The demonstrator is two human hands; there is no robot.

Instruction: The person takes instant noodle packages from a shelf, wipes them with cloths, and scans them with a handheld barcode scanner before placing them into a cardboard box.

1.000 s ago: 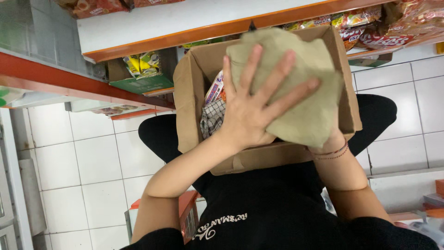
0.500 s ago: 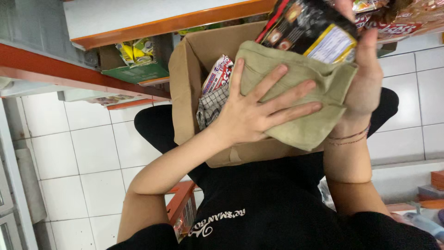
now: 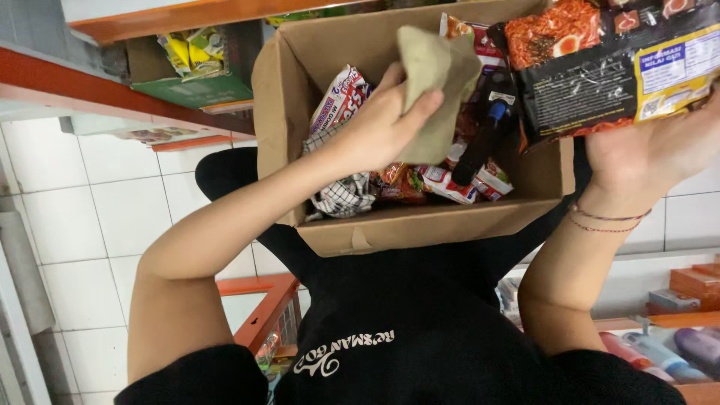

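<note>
Cardboard box (image 3: 420, 225), on lap: olive cloth (image 3: 431, 82) is gripped by left hand (image 3: 375, 127) above its contents; noodle pkt (image 3: 607, 67), up-right of box, is clasped by right hand (image 3: 652, 150). Step judged: unpacking; shelving room needed next.

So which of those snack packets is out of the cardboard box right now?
The big black and orange noodle packet, held up in the right hand above the brown cardboard box. The other red and white packets lie inside it.

Cloth (image 3: 433, 90) and packets (image 3: 450, 180) crowding box (image 3: 420, 229) opening.
</note>
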